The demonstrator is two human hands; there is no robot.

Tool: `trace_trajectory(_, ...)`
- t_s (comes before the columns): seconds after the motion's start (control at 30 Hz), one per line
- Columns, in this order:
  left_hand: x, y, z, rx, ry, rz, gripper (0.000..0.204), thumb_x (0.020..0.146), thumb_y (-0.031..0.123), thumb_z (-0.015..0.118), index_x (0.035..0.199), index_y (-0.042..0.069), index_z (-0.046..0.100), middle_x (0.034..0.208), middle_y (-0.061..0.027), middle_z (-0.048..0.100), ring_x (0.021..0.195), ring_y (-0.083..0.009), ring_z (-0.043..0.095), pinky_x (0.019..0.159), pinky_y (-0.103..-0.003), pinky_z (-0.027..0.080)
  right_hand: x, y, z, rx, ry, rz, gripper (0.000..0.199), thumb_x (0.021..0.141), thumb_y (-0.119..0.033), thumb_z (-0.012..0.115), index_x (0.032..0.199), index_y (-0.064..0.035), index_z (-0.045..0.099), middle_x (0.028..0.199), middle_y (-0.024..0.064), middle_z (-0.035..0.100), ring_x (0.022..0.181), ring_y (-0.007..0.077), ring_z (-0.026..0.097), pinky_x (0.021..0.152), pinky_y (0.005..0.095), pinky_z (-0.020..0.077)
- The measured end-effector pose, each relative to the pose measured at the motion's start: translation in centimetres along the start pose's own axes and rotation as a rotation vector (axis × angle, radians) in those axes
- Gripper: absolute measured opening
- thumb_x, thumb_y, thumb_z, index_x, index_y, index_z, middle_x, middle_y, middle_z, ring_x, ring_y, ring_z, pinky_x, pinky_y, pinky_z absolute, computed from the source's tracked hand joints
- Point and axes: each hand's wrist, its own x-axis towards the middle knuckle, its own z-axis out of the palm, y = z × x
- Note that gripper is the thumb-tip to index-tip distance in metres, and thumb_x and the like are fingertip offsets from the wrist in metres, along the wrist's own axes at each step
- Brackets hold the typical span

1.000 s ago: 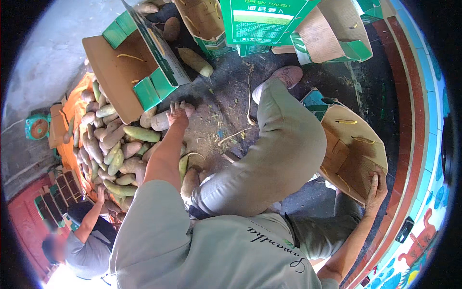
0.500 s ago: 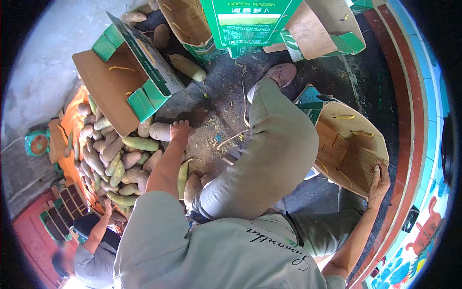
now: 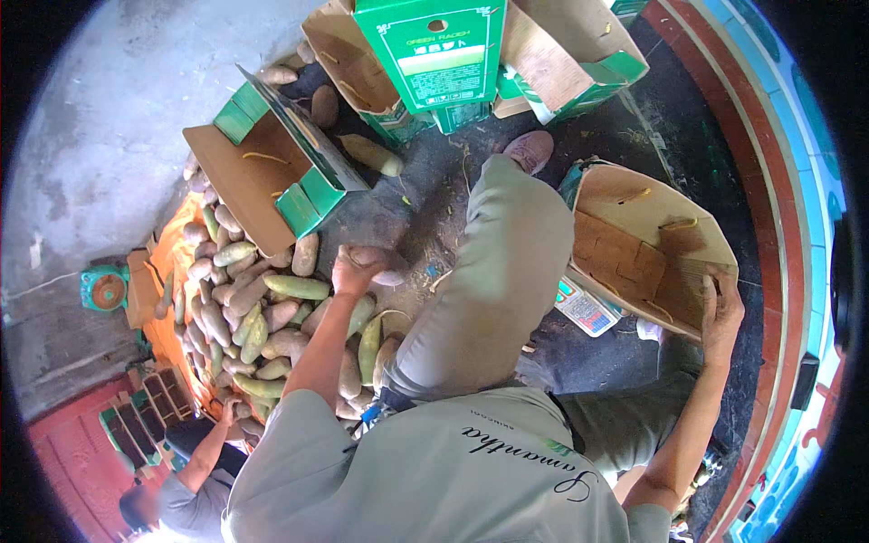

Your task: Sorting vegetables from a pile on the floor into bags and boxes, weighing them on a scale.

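Green boxes (image 3: 281,181) (open) beside fruit heap (image 3: 253,317)

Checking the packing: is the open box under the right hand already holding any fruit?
No: the open box gripped by the right hand shows only bare brown cardboard inside.

Fruit pile (image 3: 262,335) left, open carton (image 3: 647,249) right

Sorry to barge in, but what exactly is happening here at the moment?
A seated person is working at a pile of long green-brown fruit on the floor. Their left hand grips one fruit at the pile's edge, while the right hand holds the rim of an open cardboard box beside their leg. Another person crouches at the pile's far side.
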Motion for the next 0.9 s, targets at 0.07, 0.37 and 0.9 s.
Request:
trace_trajectory(0.07,-0.8,0.8,0.2,0.066,0.028,0.054,0.074,0.052,0.044,0.079,0.108,0.006,0.049,0.102,-0.0169,0.059,0.093,-0.0322,0.058,0.078,-0.039,0.047,-0.3,0.4,0.1,-0.009,-0.004,-0.006,0.018,0.086,-0.01,0.052,0.1,0.0001,0.058,0.094,0.0138,0.061,0.088,0.0224,0.059,0.078,0.0299,0.0443)
trace_trajectory(0.37,-1.4,2.0,1.3,0.577,-0.239,0.135,0.078,0.058,0.05,0.073,0.12,0.014,0.043,0.105,-0.0188,0.058,0.098,-0.0318,0.058,0.081,-0.04,0.048,-1.0,-0.2,-0.6,0.07,0.013,-0.058,0.016,0.078,-0.01,0.059,0.091,-0.001,0.059,0.088,0.0158,0.061,0.08,0.0329,0.059,0.069,0.037,0.0463)
trace_trajectory(0.9,-5.9,9.4,-8.9,-0.738,-0.163,0.255,0.04,0.07,0.006,0.072,0.105,-0.001,0.053,0.087,-0.0088,0.063,0.081,-0.0197,0.06,0.074,-0.028,0.049,-3.5,0.4,1.6,-0.031,-0.27,-0.322,0.03,0.072,-0.029,0.064,0.086,-0.0026,0.062,0.083,0.0148,0.061,0.081,0.0313,0.06,0.071,0.0398,0.0472)
